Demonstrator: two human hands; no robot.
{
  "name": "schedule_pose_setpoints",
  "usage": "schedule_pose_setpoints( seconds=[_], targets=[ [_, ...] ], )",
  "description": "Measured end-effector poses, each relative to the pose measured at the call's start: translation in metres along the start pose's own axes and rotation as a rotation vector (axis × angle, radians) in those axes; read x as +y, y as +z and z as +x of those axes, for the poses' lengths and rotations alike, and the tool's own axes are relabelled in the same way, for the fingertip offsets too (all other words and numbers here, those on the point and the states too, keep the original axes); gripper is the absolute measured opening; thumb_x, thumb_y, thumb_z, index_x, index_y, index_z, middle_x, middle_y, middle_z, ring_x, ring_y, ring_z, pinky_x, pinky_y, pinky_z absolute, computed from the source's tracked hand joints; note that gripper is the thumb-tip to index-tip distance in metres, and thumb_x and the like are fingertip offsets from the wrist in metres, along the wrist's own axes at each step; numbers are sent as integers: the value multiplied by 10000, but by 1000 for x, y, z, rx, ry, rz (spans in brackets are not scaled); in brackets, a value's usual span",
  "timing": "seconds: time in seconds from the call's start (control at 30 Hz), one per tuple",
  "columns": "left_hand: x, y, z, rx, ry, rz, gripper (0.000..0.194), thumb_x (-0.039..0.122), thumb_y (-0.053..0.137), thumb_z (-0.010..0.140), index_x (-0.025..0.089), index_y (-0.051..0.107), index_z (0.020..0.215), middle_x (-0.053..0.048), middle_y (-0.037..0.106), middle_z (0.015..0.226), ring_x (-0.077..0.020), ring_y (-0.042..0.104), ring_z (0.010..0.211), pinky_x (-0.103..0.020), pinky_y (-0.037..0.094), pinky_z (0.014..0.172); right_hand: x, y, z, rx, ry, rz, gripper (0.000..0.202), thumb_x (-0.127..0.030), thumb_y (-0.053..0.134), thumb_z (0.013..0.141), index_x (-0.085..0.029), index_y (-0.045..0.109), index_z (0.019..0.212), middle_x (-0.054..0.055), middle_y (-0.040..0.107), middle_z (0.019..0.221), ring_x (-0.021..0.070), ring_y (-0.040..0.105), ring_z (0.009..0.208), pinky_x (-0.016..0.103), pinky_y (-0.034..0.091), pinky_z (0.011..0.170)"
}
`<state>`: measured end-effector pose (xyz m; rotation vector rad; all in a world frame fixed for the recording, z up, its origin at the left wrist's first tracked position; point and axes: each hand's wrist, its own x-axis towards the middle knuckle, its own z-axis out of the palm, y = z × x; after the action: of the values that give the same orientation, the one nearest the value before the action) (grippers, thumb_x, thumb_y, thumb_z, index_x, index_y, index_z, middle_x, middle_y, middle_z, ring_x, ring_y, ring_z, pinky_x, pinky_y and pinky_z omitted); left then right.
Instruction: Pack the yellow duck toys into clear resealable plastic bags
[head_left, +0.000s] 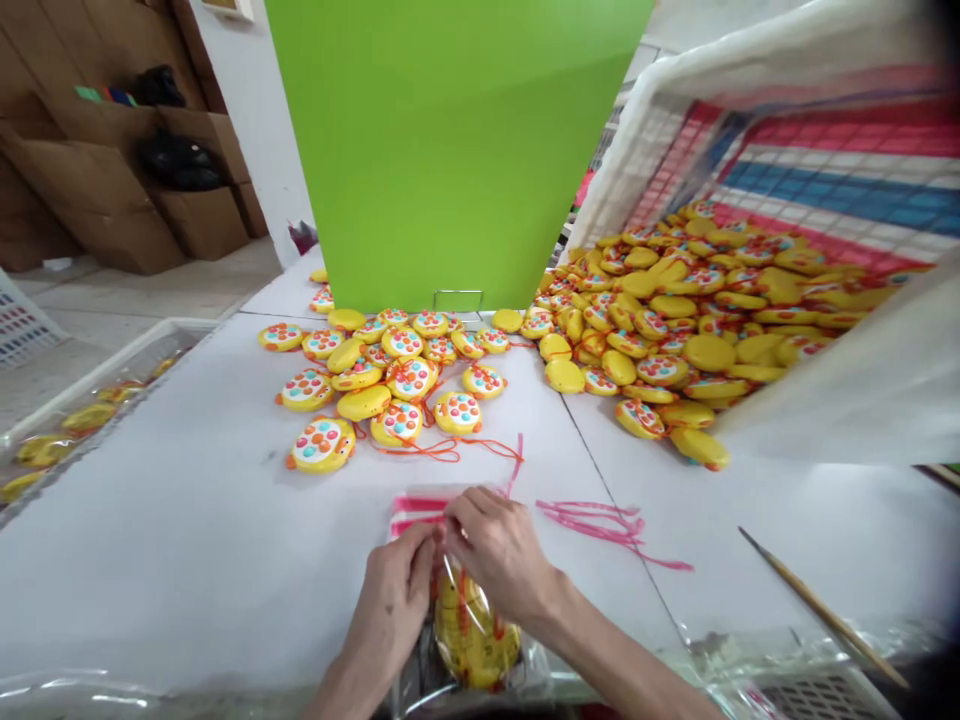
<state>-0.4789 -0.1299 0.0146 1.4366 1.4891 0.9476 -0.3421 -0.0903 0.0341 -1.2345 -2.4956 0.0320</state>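
Pinching together at the mouth of a clear plastic bag with a pink sealing strip [420,512], the fingers [459,520] of both hands are clenched on the film: the left hand [397,600] grips the bag's top edge from its side, and the right hand [499,555] presses the same edge from the other, the two sets of fingertips touching. Just below the fingers, inside the bag and lying toward the person, sits a yellow round plastic toy [472,635], mostly covered by the film and partly hidden under the wrists. By the look of it, this one toy is already bagged and the closing of the mouth is what is in hand; whether the strip is fully pressed down cannot be told.

Just to the right of the fingers lie loose pink peel-off strips [600,522] on the white table [187,540], which suggests several bags have been sealed. Farther right, near the table's edge, rests a thin wooden stick [817,605]. Beyond the fingers, a heap of yellow toys with coloured buttons and orange cords [382,375] lies unbagged, and up to the right a much larger heap of the same toys [675,320] spills from a tilted woven sack with red and blue stripes [840,170]. Judging by these, most of the work remains. Behind the nearer heap stands a bright green upright board [450,140]. Far to the left, a shallow tray [112,375] holds a few bagged toys.
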Motion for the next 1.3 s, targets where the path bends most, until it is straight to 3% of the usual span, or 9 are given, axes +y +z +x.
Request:
schedule_pose_setpoints(
  seconds=[0.13,0.33,0.43,0.57,0.67,0.73,0.83,0.9,1.3],
  targets=[
    [-10,1,-3,-22,-120,-203,279,420,440,834,196,607,848,-72,714,784,-223,683,743,-306,549,650,50,-10,-23,60,281,129,159,-133,458,799,-187,602,757,20,649,705,139,582,605,225,392,579],
    [-19,1,1,-25,-99,-226,281,439,449,836,193,584,828,-80,709,806,-231,686,757,-335,555,681,160,-29,-95,7,813,-114,196,-258,450,780,-186,625,730,60,672,680,202,609,622,262,386,542],
    [-18,1,3,-36,-139,-279,277,442,479,813,185,580,832,-77,702,784,-230,682,734,-337,556,662,182,-42,-121,-47,919,-197,232,-315,472,781,-192,643,684,88,669,649,250,607,608,291,353,510],
    [-12,0,3,-77,-192,-392,252,425,556,764,176,580,797,-56,688,755,-219,675,737,-323,550,664,165,-61,-121,-193,781,-42,253,-401,575,752,-225,685,896,83,683,851,225,612,682,314,425,609],
    [-9,-1,3,-89,-207,-428,273,442,576,749,172,582,792,-52,687,757,-211,668,737,-316,547,664,139,-69,-101,-148,558,278,587,-348,569,768,-251,430,1330,104,520,1269,167,606,777,271,470,632],
    [-8,-1,2,-80,-214,-421,288,458,573,750,174,580,797,-51,689,759,-210,665,740,-318,547,668,124,-69,-85,-139,516,328,650,-301,557,759,-249,363,1377,113,465,1329,157,607,776,266,477,626],
    [-10,-2,1,-65,-236,-403,293,469,570,754,181,568,806,-54,696,785,-214,667,767,-322,546,691,108,-60,-68,-148,540,262,335,-303,504,788,-183,639,1070,81,670,940,155,588,626,268,450,585],
    [-11,-2,0,-68,-241,-400,290,472,565,760,188,555,816,-52,700,800,-217,669,792,-326,545,712,99,-52,-63,-165,557,294,279,-333,464,829,-168,674,751,27,628,606,148,547,532,247,407,519],
    [-11,-3,-2,-88,-212,-361,200,407,489,821,210,511,848,-32,698,789,-203,665,784,-304,520,703,74,1,-34,-352,607,888,206,-338,618,707,-135,648,690,-27,536,500,77,428,417,189,319,400]
  ],
)
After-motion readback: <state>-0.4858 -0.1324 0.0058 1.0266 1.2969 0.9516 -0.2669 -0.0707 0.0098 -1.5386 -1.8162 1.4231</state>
